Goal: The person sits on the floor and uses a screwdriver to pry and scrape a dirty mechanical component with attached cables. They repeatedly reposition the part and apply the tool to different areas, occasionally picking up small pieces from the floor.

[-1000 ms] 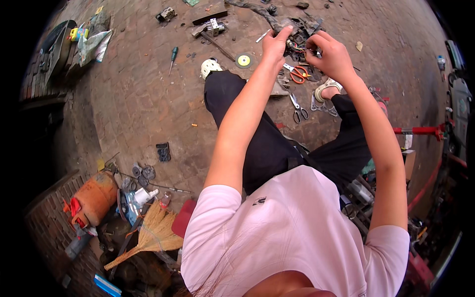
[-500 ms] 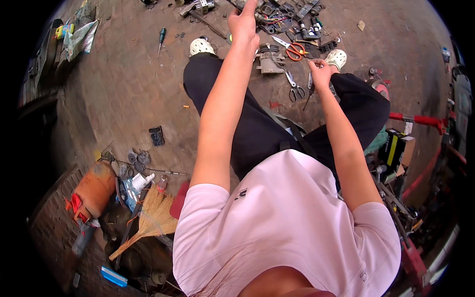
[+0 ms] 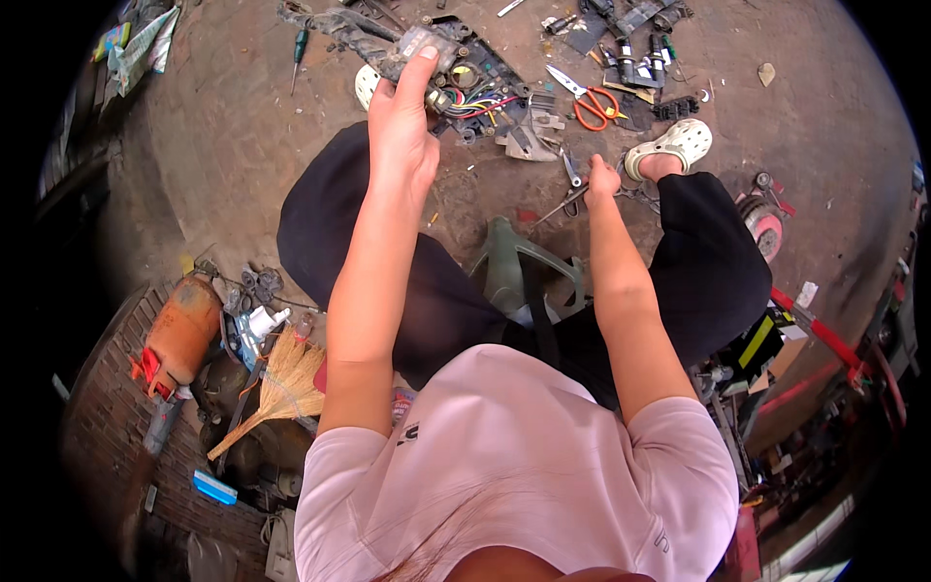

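Observation:
My left hand [image 3: 405, 126] is closed on a dirty wiring harness [image 3: 351, 37], the thumb pressed on its greyish-clear connector box [image 3: 428, 45]. Coloured wires [image 3: 485, 104] trail from it on the right, over the pile of parts. Lower and to the right, my right hand [image 3: 603, 179] is closed, with a thin metal shaft [image 3: 560, 207] sticking out to the left; it looks like a screwdriver, its handle hidden in the fist. Beside that hand lie dark-handled scissors [image 3: 570, 169], partly covered. Farther off rest orange-handled scissors [image 3: 593, 107]. A grey metal housing [image 3: 529, 141] sits between the hands.
Black cylindrical parts [image 3: 640, 63] lie at the far right of the pile. A green-handled screwdriver [image 3: 301, 44] is on the floor at far left. A green stool [image 3: 504, 267] shows between my legs. An orange tank [image 3: 182, 325] and straw broom [image 3: 281, 388] are at left.
My left hand has come nearer and left, bringing the wiring harness into view. My right hand has moved nearer and slightly left; the shaft in it now points more to the left.

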